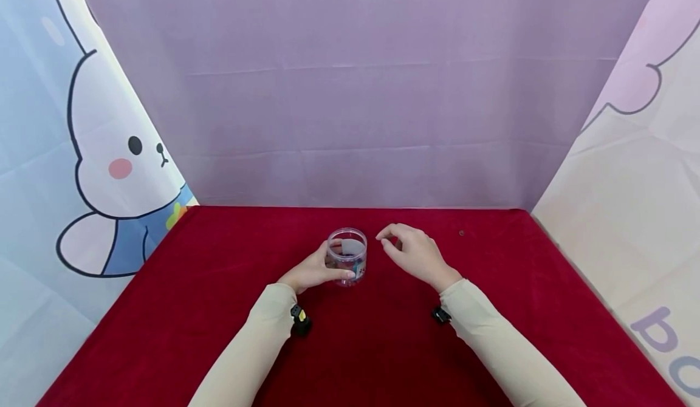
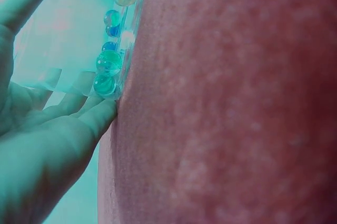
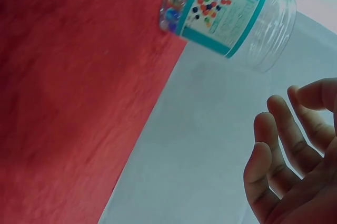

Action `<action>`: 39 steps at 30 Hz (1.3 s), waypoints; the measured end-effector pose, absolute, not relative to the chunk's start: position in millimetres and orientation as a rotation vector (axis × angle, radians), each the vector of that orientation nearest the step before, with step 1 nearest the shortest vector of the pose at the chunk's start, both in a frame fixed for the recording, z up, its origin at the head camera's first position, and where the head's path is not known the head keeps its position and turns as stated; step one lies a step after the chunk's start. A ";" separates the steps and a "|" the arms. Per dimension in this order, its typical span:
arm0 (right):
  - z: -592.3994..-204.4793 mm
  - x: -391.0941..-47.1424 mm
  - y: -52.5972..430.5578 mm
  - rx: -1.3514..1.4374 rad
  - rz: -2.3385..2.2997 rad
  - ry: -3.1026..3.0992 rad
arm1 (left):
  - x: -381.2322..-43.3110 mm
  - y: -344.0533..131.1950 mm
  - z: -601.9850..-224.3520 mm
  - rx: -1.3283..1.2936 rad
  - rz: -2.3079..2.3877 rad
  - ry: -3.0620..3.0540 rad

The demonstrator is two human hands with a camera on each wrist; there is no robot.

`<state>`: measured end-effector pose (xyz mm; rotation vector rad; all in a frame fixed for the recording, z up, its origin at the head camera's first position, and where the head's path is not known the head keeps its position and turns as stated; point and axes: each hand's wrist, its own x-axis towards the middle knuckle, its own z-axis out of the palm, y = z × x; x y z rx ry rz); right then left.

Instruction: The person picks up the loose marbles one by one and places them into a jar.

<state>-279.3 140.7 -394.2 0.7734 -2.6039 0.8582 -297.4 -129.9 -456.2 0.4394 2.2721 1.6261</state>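
Observation:
My left hand (image 1: 316, 270) grips a clear plastic jar (image 1: 358, 250) from its left side, thumb across the front. The jar stands upright on the red cloth with its round mouth uncovered. Several glass marbles (image 2: 109, 61) lie along its bottom, green, blue and yellowish. A teal-edged label (image 3: 224, 13) with coloured dots wraps the jar's side. To the right of the jar, my right hand (image 1: 417, 255) hovers with loosely bent fingers, thumb close to the index fingertip, and nothing shows between them.
A small dark round thing (image 1: 462, 232) lies on the red cloth (image 1: 262, 237), to the right beyond my right hand. A purple curtain (image 1: 350, 103) closes off the back. Printed cloth sheets, the left one with a rabbit (image 1: 117, 146), flank both sides.

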 end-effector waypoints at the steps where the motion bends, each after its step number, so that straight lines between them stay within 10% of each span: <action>1: -394.6 -279.7 143.1 0.769 0.851 -2.609 | -297.2 -129.8 -455.9 0.439 1.626 2.272; 39: -425.7 -322.5 260.8 0.340 0.741 -2.869 | -295.5 -130.4 -455.0 0.471 1.625 2.261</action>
